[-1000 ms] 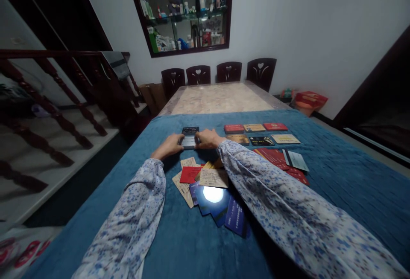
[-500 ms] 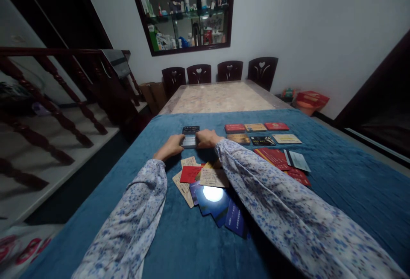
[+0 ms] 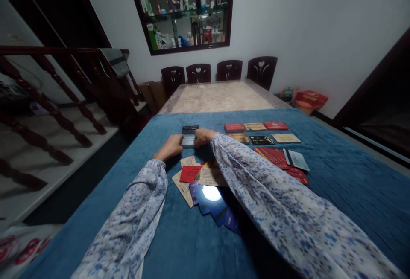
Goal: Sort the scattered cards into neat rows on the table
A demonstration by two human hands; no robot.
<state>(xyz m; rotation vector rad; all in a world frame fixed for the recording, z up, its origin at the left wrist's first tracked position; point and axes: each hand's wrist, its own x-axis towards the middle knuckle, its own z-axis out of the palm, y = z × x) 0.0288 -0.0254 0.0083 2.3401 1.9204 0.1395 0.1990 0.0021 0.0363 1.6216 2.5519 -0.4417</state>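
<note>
A stack of light grey cards [image 3: 188, 141] lies on the blue cloth, pinched between my two hands. My left hand [image 3: 171, 146] has its fingers closed against the stack's left side. On the right side, the fingers of my right hand [image 3: 204, 137] press against the same stack. Just beyond it sits a stack of black cards [image 3: 190, 129]. Closer to me is a loose, fanned spread of cards: a red card [image 3: 189, 173], a beige card [image 3: 212, 177] on top and several blue cards [image 3: 211, 206]. My right sleeve covers part of this spread.
Neat card stacks stand in two rows at the right, among them a red stack [image 3: 233, 128] and a black-and-gold stack [image 3: 262, 140]. Red cards [image 3: 272, 158] and a pale card with a dark stripe [image 3: 297, 159] lie scattered nearer. Chairs [image 3: 198, 73] line the far table edge.
Both hands stay at the grey stack. My right forearm has shifted slightly left, covering more of the blue cards. The view has moved a little.
</note>
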